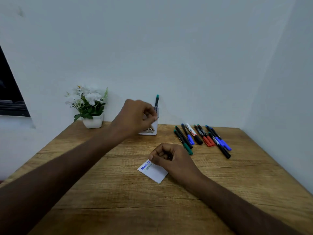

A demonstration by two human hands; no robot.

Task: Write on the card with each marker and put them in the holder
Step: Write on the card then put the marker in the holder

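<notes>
Green-capped marker (156, 101) is standing in the holder (153, 128) at twelve o'clock, left hand (137, 116) pinching it; right hand (171, 158), clenched, is pressing the card (155, 173).

Wooden tabletop (118, 192): brown, grained, with dark cracks running across; set into a room corner. Back wall (152, 48): plain, pale blue-grey, evenly lit. Right side wall (288, 99): same finish, meeting the tabletop's right edge. Dark framed panel (10, 92): on the left, cut off by the frame edge. Potted white flowers (88, 106): white square pot, at the tabletop's far left corner against the back wall.
</notes>
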